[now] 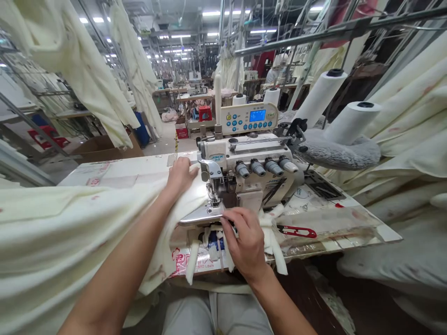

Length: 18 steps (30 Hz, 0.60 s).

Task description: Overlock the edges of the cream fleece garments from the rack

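Cream fabric (pixel 104 223) drapes over the left side of the table and runs up to a white overlock sewing machine (pixel 244 158). My left hand (pixel 181 177) rests on the fabric left of the machine head, its fingers curled on the cloth. My right hand (pixel 246 237) is at the front edge of the metal plate (pixel 200 214), thumb and forefinger close together; what lies between them, if anything, is too small to make out. Narrow cream strips (pixel 277 253) hang beside this hand. Red thread snips (pixel 298 231) lie to its right.
Two white thread cones (pixel 352 123) stand behind the machine at the right, near a grey fuzzy pad (pixel 335 149). A control panel (pixel 249 116) is lit above the machine. Cream garments (pixel 412 139) hang on both sides. A metal rail (pixel 296 44) crosses overhead.
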Each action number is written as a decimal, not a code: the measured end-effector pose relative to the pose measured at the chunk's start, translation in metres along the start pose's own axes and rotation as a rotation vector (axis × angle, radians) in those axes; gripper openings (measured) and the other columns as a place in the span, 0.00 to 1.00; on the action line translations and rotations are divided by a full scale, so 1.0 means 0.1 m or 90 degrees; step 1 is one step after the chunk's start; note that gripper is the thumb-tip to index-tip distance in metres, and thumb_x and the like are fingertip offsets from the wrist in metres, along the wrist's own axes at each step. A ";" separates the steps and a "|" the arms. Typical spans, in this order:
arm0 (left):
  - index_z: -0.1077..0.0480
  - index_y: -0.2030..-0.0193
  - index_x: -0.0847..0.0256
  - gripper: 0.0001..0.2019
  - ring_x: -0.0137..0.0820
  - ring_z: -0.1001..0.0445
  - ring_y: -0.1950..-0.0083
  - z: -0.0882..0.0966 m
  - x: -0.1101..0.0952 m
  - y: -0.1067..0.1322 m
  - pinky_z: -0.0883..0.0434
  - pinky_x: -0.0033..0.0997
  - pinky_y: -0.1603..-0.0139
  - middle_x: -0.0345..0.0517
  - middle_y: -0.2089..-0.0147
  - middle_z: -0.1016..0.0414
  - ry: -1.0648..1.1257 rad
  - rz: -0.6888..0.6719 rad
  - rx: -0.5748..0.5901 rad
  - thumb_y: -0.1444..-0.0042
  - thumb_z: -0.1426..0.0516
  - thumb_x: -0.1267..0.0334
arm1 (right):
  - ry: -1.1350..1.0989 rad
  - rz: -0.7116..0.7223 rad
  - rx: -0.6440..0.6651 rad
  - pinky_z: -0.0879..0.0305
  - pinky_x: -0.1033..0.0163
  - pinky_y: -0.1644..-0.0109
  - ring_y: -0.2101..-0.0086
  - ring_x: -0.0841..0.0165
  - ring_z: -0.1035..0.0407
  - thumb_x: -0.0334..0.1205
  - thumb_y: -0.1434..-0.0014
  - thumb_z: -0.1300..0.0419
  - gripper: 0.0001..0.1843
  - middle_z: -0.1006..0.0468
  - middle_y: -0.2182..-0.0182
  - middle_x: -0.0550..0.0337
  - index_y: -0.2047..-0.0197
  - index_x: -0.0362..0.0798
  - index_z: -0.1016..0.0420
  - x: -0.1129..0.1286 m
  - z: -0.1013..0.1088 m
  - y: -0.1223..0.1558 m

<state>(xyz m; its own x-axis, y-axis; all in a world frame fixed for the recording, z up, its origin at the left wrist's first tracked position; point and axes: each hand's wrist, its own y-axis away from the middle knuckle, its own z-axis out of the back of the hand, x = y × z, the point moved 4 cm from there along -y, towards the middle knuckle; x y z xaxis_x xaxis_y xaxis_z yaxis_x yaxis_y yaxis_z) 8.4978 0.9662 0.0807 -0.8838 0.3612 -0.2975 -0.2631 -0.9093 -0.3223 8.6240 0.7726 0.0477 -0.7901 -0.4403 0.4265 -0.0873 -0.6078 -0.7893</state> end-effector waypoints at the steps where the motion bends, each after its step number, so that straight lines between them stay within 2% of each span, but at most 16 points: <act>1: 0.38 0.60 0.61 0.09 0.44 0.34 0.49 0.01 0.03 -0.04 0.36 0.39 0.54 0.56 0.50 0.33 -0.003 0.005 0.000 0.44 0.52 0.60 | -0.021 0.001 0.015 0.39 0.58 0.58 0.61 0.65 0.36 0.31 0.38 0.48 0.09 0.30 0.63 0.53 0.56 0.45 0.30 0.04 -0.01 0.05; 3: 0.38 0.57 0.61 0.11 0.44 0.32 0.52 0.08 0.16 -0.04 0.36 0.39 0.56 0.57 0.50 0.33 -0.011 0.026 0.000 0.43 0.53 0.59 | -0.062 0.001 0.054 0.39 0.58 0.58 0.61 0.65 0.36 0.31 0.38 0.48 0.09 0.29 0.63 0.54 0.56 0.46 0.30 0.10 -0.04 0.15; 5: 0.39 0.56 0.62 0.13 0.44 0.30 0.56 0.19 0.35 0.11 0.36 0.40 0.59 0.58 0.52 0.31 -0.019 0.064 0.000 0.42 0.54 0.56 | -0.109 -0.009 0.095 0.40 0.58 0.58 0.62 0.65 0.35 0.32 0.38 0.49 0.08 0.27 0.63 0.55 0.57 0.47 0.30 0.14 -0.07 0.23; 8: 0.43 0.49 0.61 0.19 0.42 0.28 0.60 0.40 0.58 0.65 0.35 0.38 0.60 0.56 0.53 0.29 -0.015 0.106 0.000 0.42 0.54 0.52 | -0.191 -0.083 0.152 0.39 0.61 0.60 0.64 0.66 0.34 0.36 0.37 0.48 0.08 0.26 0.65 0.56 0.58 0.47 0.30 0.15 -0.15 0.28; 10: 0.47 0.44 0.56 0.21 0.38 0.27 0.60 0.49 0.59 1.10 0.35 0.37 0.59 0.52 0.49 0.30 0.025 0.104 0.032 0.41 0.55 0.50 | -0.258 -0.184 0.196 0.40 0.64 0.66 0.69 0.68 0.33 0.41 0.38 0.47 0.10 0.25 0.68 0.58 0.58 0.47 0.28 0.13 -0.23 0.28; 11: 0.44 0.46 0.54 0.19 0.38 0.27 0.60 0.51 0.54 1.32 0.36 0.36 0.59 0.49 0.53 0.28 0.049 0.105 0.066 0.40 0.56 0.49 | -0.306 -0.241 0.217 0.41 0.66 0.69 0.72 0.69 0.34 0.44 0.38 0.46 0.11 0.26 0.72 0.60 0.60 0.47 0.27 0.12 -0.28 0.27; 12: 0.39 0.52 0.54 0.16 0.37 0.28 0.62 0.50 0.44 1.50 0.36 0.35 0.61 0.46 0.60 0.26 0.076 0.100 0.131 0.40 0.58 0.49 | -0.362 -0.296 0.234 0.44 0.67 0.72 0.75 0.71 0.36 0.47 0.39 0.46 0.14 0.27 0.76 0.61 0.65 0.46 0.26 0.11 -0.34 0.26; 14: 0.36 0.64 0.54 0.15 0.34 0.28 0.64 0.47 0.14 1.73 0.37 0.31 0.63 0.41 0.66 0.26 0.139 0.031 0.227 0.39 0.58 0.51 | -0.466 -0.383 0.237 0.49 0.69 0.77 0.81 0.74 0.41 0.52 0.42 0.45 0.20 0.34 0.84 0.65 0.76 0.44 0.30 0.06 -0.41 0.23; 16: 0.37 0.69 0.55 0.15 0.32 0.29 0.65 0.44 -0.21 1.77 0.39 0.29 0.65 0.39 0.67 0.26 0.171 -0.061 0.271 0.39 0.57 0.53 | -0.520 -0.445 0.187 0.53 0.69 0.80 0.85 0.76 0.49 0.54 0.43 0.44 0.23 0.42 0.88 0.69 0.80 0.45 0.38 -0.03 -0.43 0.21; 18: 0.38 0.70 0.56 0.14 0.32 0.29 0.66 0.40 -0.48 1.67 0.41 0.29 0.68 0.39 0.68 0.27 0.138 -0.132 0.250 0.39 0.57 0.53 | -0.521 -0.484 0.116 0.57 0.69 0.82 0.86 0.78 0.56 0.55 0.44 0.44 0.23 0.48 0.88 0.72 0.79 0.47 0.41 -0.15 -0.39 0.22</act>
<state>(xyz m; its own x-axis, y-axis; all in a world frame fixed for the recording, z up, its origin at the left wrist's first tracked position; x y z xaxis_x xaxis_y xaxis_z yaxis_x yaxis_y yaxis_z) 8.4808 0.7887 0.0774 -0.7070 0.5402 -0.4564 -0.5882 -0.8075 -0.0444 8.6102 0.7922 0.0068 0.0710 -0.1747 0.9821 -0.2335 -0.9601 -0.1539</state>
